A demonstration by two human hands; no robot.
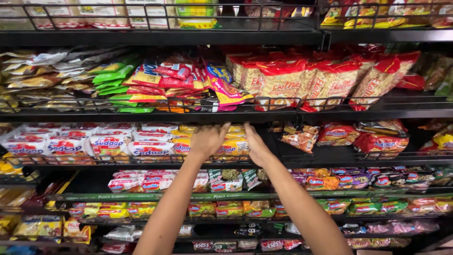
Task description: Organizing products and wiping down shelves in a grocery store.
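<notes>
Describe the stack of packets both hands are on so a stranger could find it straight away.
On the black wire shelving, take the third shelf down. The left hand and right hand press either side of a stack of flat yellow noodle packets. White-and-red packets fill the shelf to its left; to its right is a dark gap.

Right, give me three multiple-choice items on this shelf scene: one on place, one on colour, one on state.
1. Where are both hands?
A. top shelf
B. at the yellow packets on the third shelf down
C. bottom shelf

2. What colour are the big bags up right?
A. blue
B. red with clear fronts
C. black

3. How do the hands stand?
A. hanging free
B. one on each side of the stack
C. holding a basket

Answers: 1 B, left hand and right hand flank the yellow packets. 2 B, the big bags show red. 3 B, fingers press the stack from either side.
</notes>
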